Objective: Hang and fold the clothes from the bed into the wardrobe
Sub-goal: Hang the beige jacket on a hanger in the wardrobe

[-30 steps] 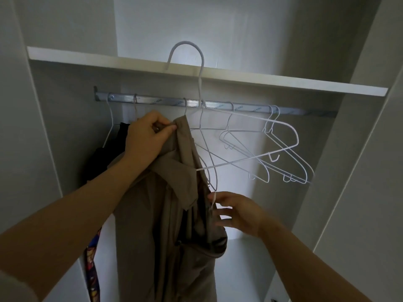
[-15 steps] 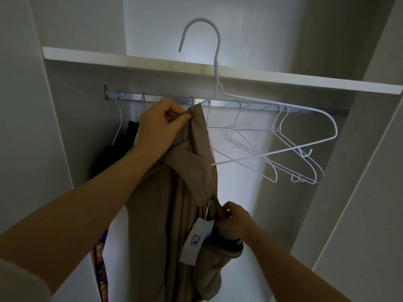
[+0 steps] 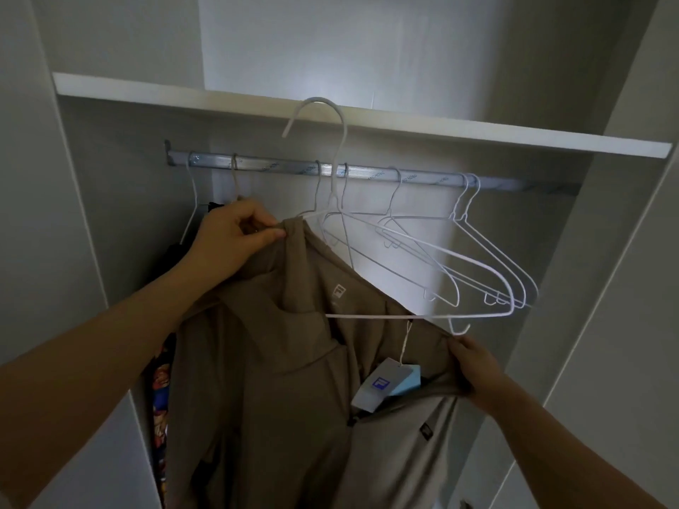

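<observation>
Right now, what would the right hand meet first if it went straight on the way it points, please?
Probably the lower bar of the hanger, just above the right hand; depth is unclear.

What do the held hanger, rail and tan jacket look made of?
The held hanger is thin bent wire with a white matte coat, probably coated steel. The rail looks aluminium: silvery sheen, printed film on it. The tan jacket is soft matte fabric that drapes and creases; fibre unclear.
</observation>
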Available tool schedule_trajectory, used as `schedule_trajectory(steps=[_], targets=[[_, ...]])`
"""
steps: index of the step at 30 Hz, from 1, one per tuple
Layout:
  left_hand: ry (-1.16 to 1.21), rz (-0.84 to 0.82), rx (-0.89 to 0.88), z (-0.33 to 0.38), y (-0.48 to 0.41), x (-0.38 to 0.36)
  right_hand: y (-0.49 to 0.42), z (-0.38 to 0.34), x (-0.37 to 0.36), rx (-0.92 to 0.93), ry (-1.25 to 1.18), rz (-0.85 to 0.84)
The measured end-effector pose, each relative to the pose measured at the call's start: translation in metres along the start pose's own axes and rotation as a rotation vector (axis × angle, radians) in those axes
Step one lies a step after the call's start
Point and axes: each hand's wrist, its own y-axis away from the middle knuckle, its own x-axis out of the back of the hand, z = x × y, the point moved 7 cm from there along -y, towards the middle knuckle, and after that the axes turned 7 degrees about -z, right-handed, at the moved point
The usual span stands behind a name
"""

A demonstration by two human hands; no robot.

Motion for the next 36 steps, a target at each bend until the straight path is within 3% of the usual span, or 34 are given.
schedule_trajectory(steps=[4, 8, 15, 20, 25, 28, 32, 34, 36], targets=[[-0.046, -0.018, 0.005, 0.001, 0.000, 0.004, 0.007, -0.014, 0.005, 0.015, -0.101, -0.048], [-0.144, -0.086, -0.021, 0.005, 0.004, -0.009, 0.011, -0.020, 0.015, 0.036, -0.186, 0.025], [-0.401, -0.087, -0.175, 0.009, 0.007, -0.011, 0.016, -0.036, 0.028, 0.155, -0.130, 0.097], [-0.636, -0.059, -0.401, 0.028, 0.020, -0.014, 0.010, -0.027, 0.026, 0.088, -0.214, 0.127], [-0.798, -0.033, -0.588, 0.049, 0.028, -0.023, 0.007, -0.030, 0.026, 0.099, 0.094, 0.270], [-0.863, -0.083, -0.595, 0.057, 0.030, -0.032, 0.008, -0.045, 0.026, 0.161, 0.276, 0.375], [-0.835, -0.119, -0.606, 0.058, 0.039, -0.048, 0.016, -0.070, 0.002, 0.270, 0.384, 0.356], [-0.821, -0.173, -0.534, 0.053, 0.040, -0.063, 0.024, -0.086, -0.018, 0.329, 0.374, 0.321], [-0.732, -0.160, -0.329, 0.038, 0.034, -0.070, 0.035, -0.101, -0.042, 0.383, 0.383, 0.228]])
